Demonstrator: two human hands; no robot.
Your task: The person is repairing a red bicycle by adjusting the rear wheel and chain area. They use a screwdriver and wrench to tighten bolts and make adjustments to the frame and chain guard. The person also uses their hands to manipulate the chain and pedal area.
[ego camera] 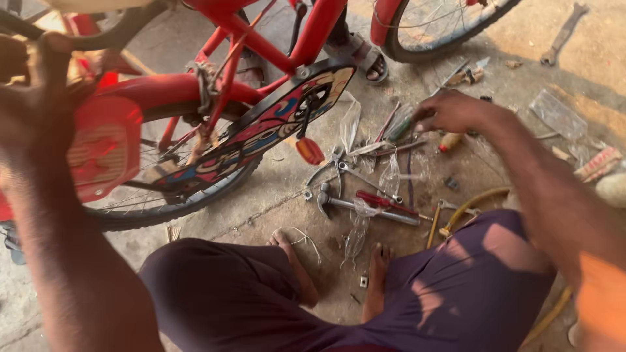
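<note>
A red bicycle [261, 45] stands in front of me on the concrete floor, its rear wheel [163, 195] and patterned chain guard [274, 124] near my knees. My left hand [36, 91] is raised at the far left, gripping a dark part of the bicycle near the rear carrier. My right hand [450, 111] reaches down to a scatter of tools, its fingers closing on a green-handled screwdriver [398, 127]. Below it lie a hammer [365, 208], a spanner [365, 176] and a red-handled tool [385, 202]. I sit with crossed legs and bare feet.
Clear plastic wrappers [355, 228] lie among the tools. A yellow hose [469, 205] curves by my right knee. Another person's sandalled foot [365, 55] stands beyond the frame, beside the front wheel [443, 26]. A flat wrench [564, 32] lies at the top right.
</note>
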